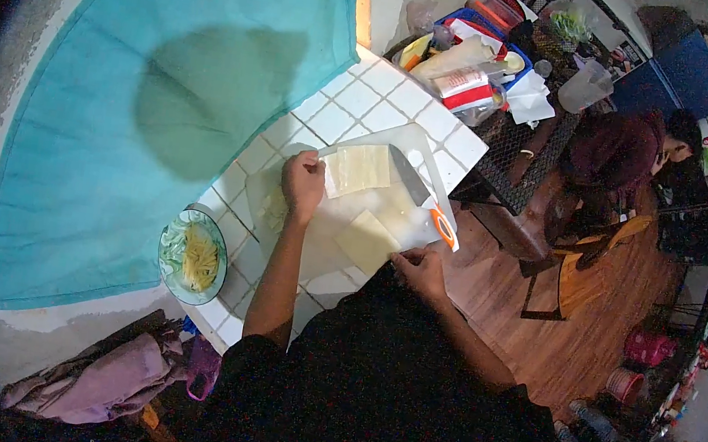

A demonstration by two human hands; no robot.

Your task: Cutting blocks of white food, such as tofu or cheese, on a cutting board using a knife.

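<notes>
Two lots of pale yellow dough sheets lie on a translucent cutting board. The farther sheets show fold or cut lines, and a single square sheet lies nearer me. My left hand is closed, its curled fingertips at the left edge of the farther sheets; what they pinch is hidden. My right hand has thumb and fingers closed at the right corner of the nearer sheet. A kitchen knife with a white and orange handle rests on the board, right of the farther sheets.
A plate of yellowish strips stands on the left of the white tiled counter. Behind is a blue basket crammed with packages. A teal cloth hangs at left. At right, a person sits bent forward near a wooden chair.
</notes>
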